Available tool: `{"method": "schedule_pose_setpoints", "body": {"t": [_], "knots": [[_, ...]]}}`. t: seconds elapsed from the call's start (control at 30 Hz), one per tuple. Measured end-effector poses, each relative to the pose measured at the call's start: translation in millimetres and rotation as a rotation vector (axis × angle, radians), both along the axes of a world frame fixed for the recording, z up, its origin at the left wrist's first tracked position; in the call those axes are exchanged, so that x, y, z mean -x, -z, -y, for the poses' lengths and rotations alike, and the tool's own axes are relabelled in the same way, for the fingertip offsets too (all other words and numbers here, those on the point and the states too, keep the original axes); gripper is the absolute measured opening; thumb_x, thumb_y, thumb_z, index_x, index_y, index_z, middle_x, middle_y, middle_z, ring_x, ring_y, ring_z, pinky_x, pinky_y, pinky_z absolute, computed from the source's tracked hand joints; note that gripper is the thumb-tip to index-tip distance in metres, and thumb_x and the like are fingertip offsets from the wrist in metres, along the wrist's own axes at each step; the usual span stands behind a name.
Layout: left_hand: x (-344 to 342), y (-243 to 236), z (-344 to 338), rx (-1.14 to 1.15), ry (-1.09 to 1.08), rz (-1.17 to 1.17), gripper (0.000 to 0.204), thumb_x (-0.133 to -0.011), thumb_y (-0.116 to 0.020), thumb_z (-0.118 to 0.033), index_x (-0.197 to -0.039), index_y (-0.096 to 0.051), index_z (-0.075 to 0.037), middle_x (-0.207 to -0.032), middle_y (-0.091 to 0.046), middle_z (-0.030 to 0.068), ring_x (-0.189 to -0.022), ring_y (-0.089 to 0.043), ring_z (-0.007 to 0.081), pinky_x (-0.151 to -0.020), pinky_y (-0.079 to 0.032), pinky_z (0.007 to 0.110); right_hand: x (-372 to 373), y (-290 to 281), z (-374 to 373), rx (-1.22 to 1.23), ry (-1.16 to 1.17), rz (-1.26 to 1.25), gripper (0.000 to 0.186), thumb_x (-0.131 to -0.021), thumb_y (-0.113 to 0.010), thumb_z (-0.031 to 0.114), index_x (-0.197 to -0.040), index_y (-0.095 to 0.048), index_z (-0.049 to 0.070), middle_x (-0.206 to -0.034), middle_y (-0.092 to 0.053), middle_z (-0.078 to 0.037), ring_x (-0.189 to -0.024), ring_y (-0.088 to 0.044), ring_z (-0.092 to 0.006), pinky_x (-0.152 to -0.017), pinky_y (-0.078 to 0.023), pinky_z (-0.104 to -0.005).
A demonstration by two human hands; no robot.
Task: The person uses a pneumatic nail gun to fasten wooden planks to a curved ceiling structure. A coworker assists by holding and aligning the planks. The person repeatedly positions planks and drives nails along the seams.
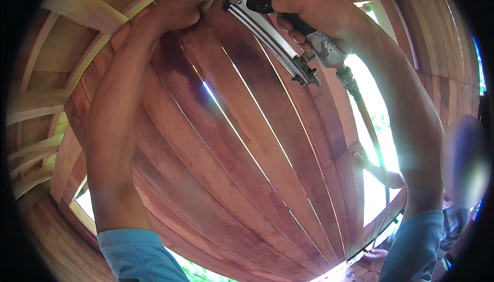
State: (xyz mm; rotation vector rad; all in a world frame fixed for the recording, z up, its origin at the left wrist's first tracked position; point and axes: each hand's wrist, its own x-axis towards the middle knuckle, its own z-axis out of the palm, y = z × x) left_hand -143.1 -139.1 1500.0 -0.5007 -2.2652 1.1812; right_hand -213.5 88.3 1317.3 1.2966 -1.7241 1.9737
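My right hand (309, 12) is closed around the black grip of a pneumatic nail gun (275, 37), raised at the top of the view. Its long metal magazine slants down and to the right, and an air hose (371, 127) hangs from its handle end. Close to the gun's front end, my left hand (185, 6) is raised against the boards, its fingers curled. What those fingers hold, if anything, is hidden. Below both hands spread reddish-brown wooden planks (226, 143), with light showing through narrow gaps between several of them.
Pale wooden framing beams (85, 4) cross the upper left. A bright opening (378, 179) lies at the right. There another person's arm (381, 171) reaches to the planks' edge, and a second hand (375, 255) shows lower down. More plank walling (442, 40) curves along the far right.
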Motion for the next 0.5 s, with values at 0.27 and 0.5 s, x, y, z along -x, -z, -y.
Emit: {"method": "schedule_pose_setpoints", "body": {"t": [0.27,0.5], "knots": [[7,-6,12,0.043,0.040,-0.064,0.028,-0.076,-0.052,0.010,-0.097,-0.061,-0.006,-0.088,-0.064,0.0125,-0.088,-0.063,0.0326,-0.082,-0.046,0.046,-26,-5,-1,-0.146,0.088,-0.029,0.031,-0.094,-0.068,0.034,-0.091,-0.070,0.003,-0.070,-0.061,-0.004,-0.061,-0.059,-0.0145,-0.061,-0.049,-0.0326],[8,-16,18,0.108,0.087,0.017,0.047,-0.076,-0.054,0.011,-0.119,-0.066,-0.002,-0.117,-0.072,0.0200,-0.110,-0.067,0.0401,-0.096,-0.051,0.046,-22,3,2,-0.101,0.000,-0.175,0.034,-0.094,-0.067,0.037,-0.088,-0.069,0.003,-0.071,-0.062,-0.004,-0.063,-0.059,-0.0157,-0.065,-0.049,-0.0334]]}}
